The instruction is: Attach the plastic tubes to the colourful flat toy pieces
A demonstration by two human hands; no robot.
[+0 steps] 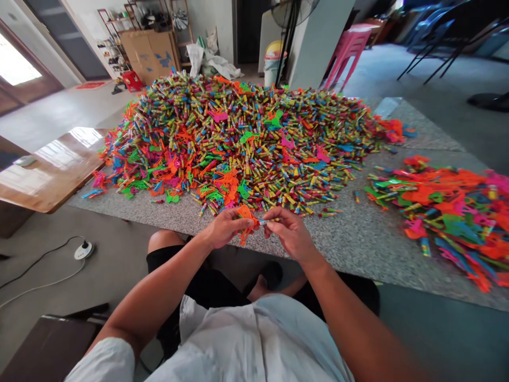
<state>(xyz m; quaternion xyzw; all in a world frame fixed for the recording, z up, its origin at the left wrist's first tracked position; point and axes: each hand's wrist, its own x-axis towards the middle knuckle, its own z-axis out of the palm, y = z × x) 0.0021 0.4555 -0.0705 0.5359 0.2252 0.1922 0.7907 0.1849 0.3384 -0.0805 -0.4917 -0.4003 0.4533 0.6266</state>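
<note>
Just one tube (pixel 263 222) in right hand (pixel 293 232); orange plastic (pixel 246 213), left hand (pixel 223 229); two heaps (pixel 246 143).

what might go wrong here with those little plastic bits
The left hand and right hand hold an orange piece and a small tube near the table's edge, so a slip might drop either. The big heap is loosely piled and could slide. The smaller pile also lies near the edge; a bump might spill some.

A fan (pixel 289 24) and pink stools (pixel 352 41) suggest a home
</note>
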